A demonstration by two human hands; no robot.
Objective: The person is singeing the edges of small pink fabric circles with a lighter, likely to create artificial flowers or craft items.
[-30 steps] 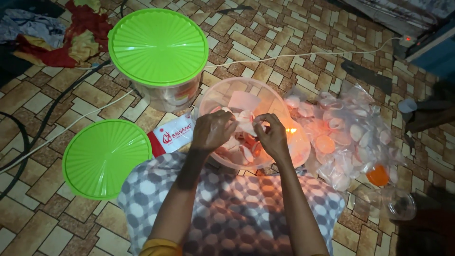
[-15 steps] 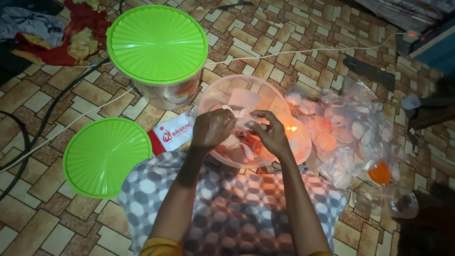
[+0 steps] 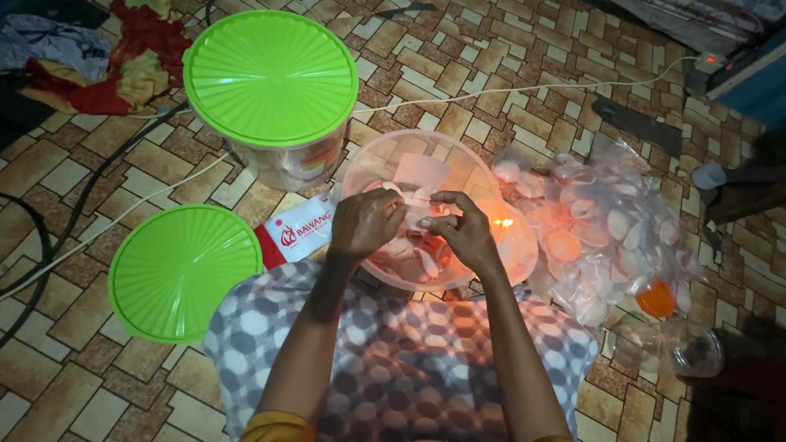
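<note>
Our left hand [image 3: 366, 223] and right hand [image 3: 465, 232] pinch one small, thin clear plastic packet [image 3: 422, 205] over the round translucent bowl [image 3: 434, 164]; crinkly filled packets [image 3: 606, 229] lie right.

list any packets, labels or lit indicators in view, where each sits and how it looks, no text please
Flat packet: on the floor left of the clear bowl, rectangular, red and white.
Label: on the wall of the green-lidded tub, small, red and pale.
Indicator light: top right on a power strip, tiny red glow.
</note>
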